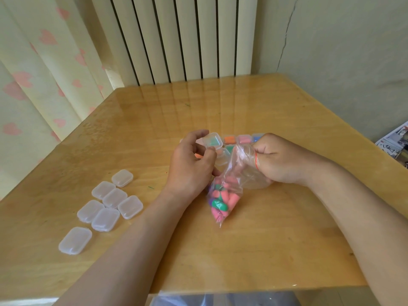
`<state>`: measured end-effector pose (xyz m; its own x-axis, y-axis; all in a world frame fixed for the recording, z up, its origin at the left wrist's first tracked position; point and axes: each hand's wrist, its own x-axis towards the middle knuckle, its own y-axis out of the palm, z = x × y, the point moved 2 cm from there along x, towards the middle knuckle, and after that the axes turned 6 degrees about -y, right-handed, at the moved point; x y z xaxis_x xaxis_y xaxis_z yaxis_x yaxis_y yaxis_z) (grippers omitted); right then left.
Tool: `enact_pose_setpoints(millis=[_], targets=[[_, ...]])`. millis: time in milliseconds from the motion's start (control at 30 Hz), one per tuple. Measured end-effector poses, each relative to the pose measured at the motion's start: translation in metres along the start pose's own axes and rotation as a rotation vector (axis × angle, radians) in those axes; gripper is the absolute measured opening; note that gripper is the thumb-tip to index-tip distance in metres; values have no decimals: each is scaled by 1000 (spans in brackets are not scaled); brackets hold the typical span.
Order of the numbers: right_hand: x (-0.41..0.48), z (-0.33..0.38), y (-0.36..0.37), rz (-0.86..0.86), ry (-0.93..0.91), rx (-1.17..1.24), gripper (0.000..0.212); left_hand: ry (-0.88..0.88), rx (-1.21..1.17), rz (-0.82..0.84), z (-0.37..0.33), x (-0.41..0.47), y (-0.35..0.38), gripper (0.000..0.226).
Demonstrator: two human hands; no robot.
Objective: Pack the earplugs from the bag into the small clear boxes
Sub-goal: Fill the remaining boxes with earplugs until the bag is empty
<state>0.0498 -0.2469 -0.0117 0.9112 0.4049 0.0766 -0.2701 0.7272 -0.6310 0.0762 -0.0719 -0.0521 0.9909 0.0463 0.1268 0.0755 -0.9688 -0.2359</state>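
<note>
While your right hand clenched the earplug bag, fingers curled, your left hand pinched a small clear box.

left hand holding box, right hand gripping bag

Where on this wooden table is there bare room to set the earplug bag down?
The wooden table is bare from the clear plastic bag to the front edge, and across the far half beyond the row of filled clear boxes. Crowded: the near-left cluster of empty clear boxes.
</note>
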Motion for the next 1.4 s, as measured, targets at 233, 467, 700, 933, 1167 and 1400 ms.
enact_pose_setpoints(millis=[233,467,700,933,1167,1400], targets=[[2,-6,3,96,33,-122,33,-21,-20,11,2,1,1,35],[-1,2,6,103,-53,-171,12,-13,16,12,0,0,1,37],[0,4,8,43,-30,-282,16,7,33,7,0,0,1,36],[0,-1,1,17,-39,-186,9,25,56,11,-1,-1,1,35],[4,-14,-19,-170,4,-75,23,13,49,12,0,-1,0,37],[7,-14,-32,-491,-56,84,13,7,36,29,-2,-3,-1,37]])
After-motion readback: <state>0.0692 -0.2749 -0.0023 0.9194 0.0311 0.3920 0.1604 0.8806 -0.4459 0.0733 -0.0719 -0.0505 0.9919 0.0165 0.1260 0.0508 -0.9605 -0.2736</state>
